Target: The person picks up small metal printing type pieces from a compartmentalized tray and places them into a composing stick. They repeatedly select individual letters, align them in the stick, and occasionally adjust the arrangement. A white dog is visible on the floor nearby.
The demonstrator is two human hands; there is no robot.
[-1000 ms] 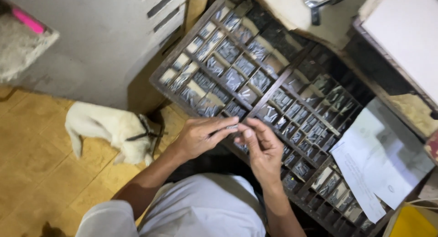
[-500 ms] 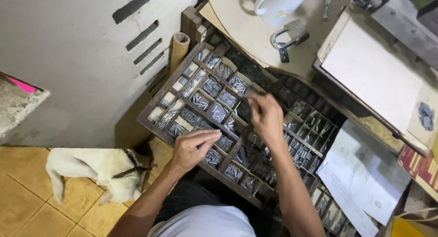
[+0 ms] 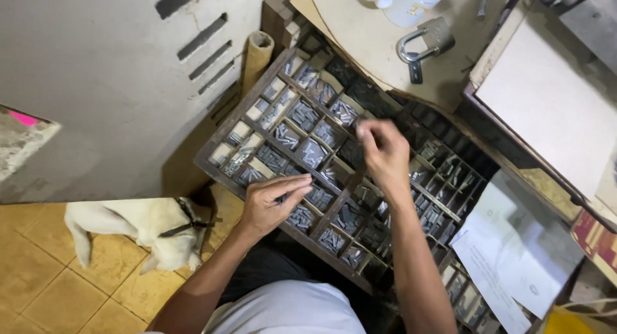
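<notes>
Hands (image 3: 273, 202) (image 3: 384, 151) over wooden type case (image 3: 218, 155) above tiled floor (image 3: 38, 289).

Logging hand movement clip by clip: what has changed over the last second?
The right hand left the left hand and reached up over the tray's upper compartments, fingers pinched; whether it holds anything is unclear. The left hand stayed at the tray's near edge. The dog remains on the floor.

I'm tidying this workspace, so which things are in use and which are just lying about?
In use:
compartmented type case
small metal type pieces
left hand resting on the case
right hand reaching over the compartments

Lying about:
padlock
white mug
paper sheets
white dog
</notes>
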